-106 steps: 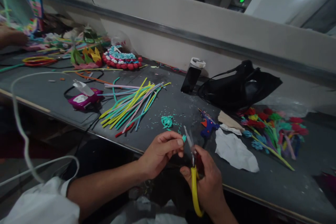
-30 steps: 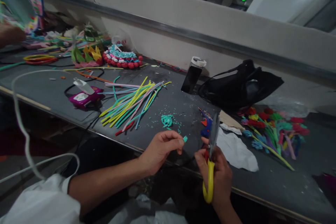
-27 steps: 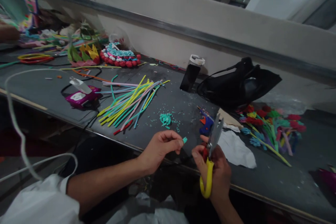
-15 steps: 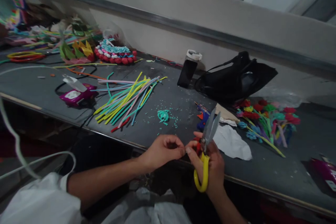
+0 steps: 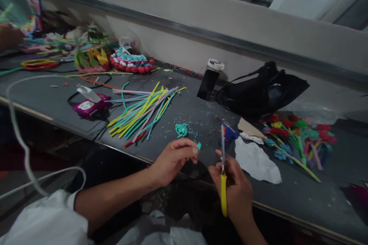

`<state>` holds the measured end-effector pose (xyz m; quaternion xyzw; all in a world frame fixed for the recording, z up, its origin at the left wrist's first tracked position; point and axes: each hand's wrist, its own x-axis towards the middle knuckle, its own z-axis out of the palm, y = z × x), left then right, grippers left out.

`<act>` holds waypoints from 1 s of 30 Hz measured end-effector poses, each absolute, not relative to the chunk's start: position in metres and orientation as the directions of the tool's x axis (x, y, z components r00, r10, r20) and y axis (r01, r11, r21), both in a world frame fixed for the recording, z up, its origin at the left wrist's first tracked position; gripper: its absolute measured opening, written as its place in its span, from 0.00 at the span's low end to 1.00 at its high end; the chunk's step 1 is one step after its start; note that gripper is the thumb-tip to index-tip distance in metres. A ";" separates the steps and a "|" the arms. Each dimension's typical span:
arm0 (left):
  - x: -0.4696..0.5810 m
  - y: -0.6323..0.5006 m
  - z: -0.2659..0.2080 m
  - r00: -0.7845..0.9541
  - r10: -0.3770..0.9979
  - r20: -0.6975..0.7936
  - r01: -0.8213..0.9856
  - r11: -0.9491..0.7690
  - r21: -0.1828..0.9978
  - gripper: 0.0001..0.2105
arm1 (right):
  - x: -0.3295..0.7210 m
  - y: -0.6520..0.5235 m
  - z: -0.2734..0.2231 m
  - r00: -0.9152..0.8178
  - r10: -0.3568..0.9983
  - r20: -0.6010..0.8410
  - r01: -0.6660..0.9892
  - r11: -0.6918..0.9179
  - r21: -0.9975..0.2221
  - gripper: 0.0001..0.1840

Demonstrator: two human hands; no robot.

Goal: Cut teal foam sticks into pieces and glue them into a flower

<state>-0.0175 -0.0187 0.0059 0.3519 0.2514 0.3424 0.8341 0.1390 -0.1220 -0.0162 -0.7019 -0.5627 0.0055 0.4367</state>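
Observation:
Between the thumb and fingers of my left hand (image 5: 175,159) is a small teal piece (image 5: 198,146), held up above the table edge. My right hand (image 5: 234,182) holds a pair of scissors (image 5: 224,187) with yellow handles, its blades pointing up and away from me. The two hands are apart. Just beyond my left hand lies a little heap of teal clippings (image 5: 181,130) with loose bits scattered round it. A bundle of coloured pipe cleaners (image 5: 143,113), yellow, teal, pink and blue, rests to the left.
A blue glue gun (image 5: 228,132) and crumpled white paper (image 5: 255,160) lie beyond my right hand. Further right are fuzzy flowers (image 5: 301,134). A bottle (image 5: 208,82) and black bag (image 5: 258,92) stand by the wall. A purple power strip (image 5: 90,107) sits left. Another person's hand (image 5: 10,36) shows far left.
My hands have moved apart, and the left has risen slightly, showing the teal piece in its fingers. The scissors have turned so their blades appear edge-on. The view has shifted a little.

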 end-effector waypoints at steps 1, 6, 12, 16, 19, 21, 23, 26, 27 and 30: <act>-0.018 -0.018 0.008 0.629 0.761 -0.159 -0.445 0.521 0.728 0.06 | 0.139 -0.123 -0.020 0.334 0.782 0.526 0.826 0.025 -0.562 0.23; -0.021 -0.018 0.010 0.601 0.787 -0.139 -0.549 0.533 0.644 0.05 | 0.135 -0.125 -0.031 0.170 0.771 0.614 0.903 0.128 -0.411 0.20; -0.023 -0.019 0.007 0.607 0.785 -0.127 -0.563 0.537 0.628 0.05 | 0.129 -0.125 -0.031 0.085 0.760 0.644 0.908 0.207 -0.364 0.17; -0.023 -0.021 0.008 0.599 0.789 -0.138 -0.559 0.535 0.634 0.07 | 0.128 -0.125 -0.032 0.075 0.756 0.650 0.909 0.216 -0.356 0.17; -0.022 -0.022 0.007 0.603 0.784 -0.144 -0.554 0.543 0.631 0.07 | 0.128 -0.124 -0.032 0.070 0.752 0.656 0.917 0.210 -0.338 0.16; -0.022 -0.022 0.007 0.609 0.780 -0.144 -0.551 0.546 0.631 0.07 | 0.128 -0.124 -0.033 0.061 0.753 0.655 0.920 0.212 -0.329 0.17; -0.022 -0.022 0.007 0.611 0.779 -0.142 -0.549 0.546 0.633 0.07 | 0.128 -0.124 -0.034 0.056 0.755 0.654 0.922 0.212 -0.324 0.17; -0.023 -0.022 0.008 0.607 0.782 -0.141 -0.545 0.539 0.643 0.08 | 0.128 -0.124 -0.035 0.058 0.753 0.655 0.925 0.207 -0.320 0.17; -0.023 -0.022 0.009 0.605 0.784 -0.142 -0.544 0.536 0.645 0.08 | 0.128 -0.124 -0.035 0.057 0.750 0.658 0.926 0.207 -0.317 0.17; -0.022 -0.022 0.010 0.594 0.791 -0.148 -0.545 0.530 0.650 0.08 | 0.128 -0.124 -0.034 0.053 0.736 0.675 0.927 0.216 -0.308 0.17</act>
